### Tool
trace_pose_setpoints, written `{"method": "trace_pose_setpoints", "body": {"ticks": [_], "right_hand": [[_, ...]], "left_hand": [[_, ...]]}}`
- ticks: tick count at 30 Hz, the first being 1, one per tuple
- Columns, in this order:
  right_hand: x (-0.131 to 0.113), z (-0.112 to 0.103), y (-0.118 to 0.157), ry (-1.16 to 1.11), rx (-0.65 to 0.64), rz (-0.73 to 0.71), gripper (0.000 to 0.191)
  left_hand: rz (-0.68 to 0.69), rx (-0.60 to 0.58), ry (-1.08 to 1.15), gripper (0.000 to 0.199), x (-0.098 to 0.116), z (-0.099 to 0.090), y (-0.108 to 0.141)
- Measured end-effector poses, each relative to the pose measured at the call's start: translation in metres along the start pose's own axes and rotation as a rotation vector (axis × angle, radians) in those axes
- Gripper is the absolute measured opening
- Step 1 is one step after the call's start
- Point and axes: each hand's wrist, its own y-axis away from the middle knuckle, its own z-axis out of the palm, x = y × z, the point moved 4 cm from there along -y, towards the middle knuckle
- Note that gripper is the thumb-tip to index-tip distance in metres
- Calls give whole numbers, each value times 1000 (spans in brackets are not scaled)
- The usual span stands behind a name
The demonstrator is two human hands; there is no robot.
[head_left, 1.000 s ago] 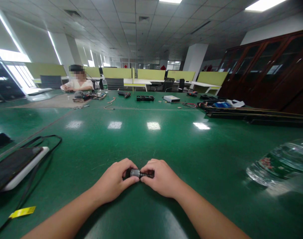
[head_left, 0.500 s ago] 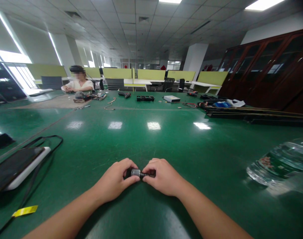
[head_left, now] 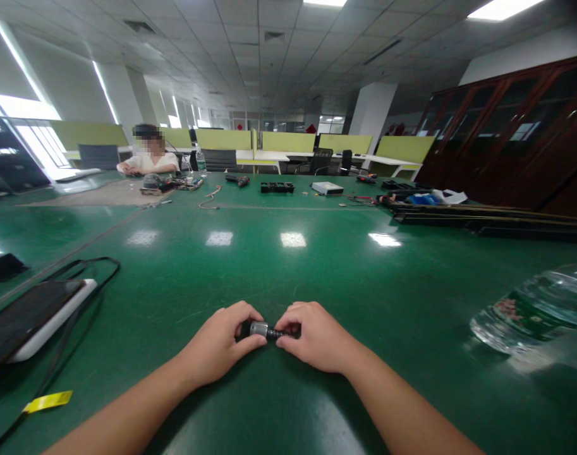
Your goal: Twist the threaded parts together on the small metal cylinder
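A small metal cylinder with a dark ridged shaft [head_left: 260,328] lies sideways just above or on the green table, near its front. My left hand [head_left: 224,338] is closed around the cylinder's dark left end, thumb below and fingers over the top. With thumb and fingertips, my right hand [head_left: 314,338] pinches the ridged shaft, which points right. A short stretch of the shaft shows between the two hands. Its far right end is partly hidden by my right fingers. Whether the cylinder and shaft are one piece or two, I cannot tell.
To the left lie a phone-like device [head_left: 32,322] and a black cable with a yellow tag [head_left: 48,402]. A water bottle [head_left: 534,309] lies at the right. Far back are a power drill [head_left: 237,181], a black tray [head_left: 277,188] and a seated person [head_left: 148,161].
My right hand has shifted slightly to the right, so a bit more of the ridged shaft shows. My left hand stays almost still.
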Motion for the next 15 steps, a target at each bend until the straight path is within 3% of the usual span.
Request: {"method": "trace_pose_setpoints", "body": {"ticks": [15], "right_hand": [[6,-6,4,25,-21,44,10]], "left_hand": [[33,-8,15,16,0,0,0]]}}
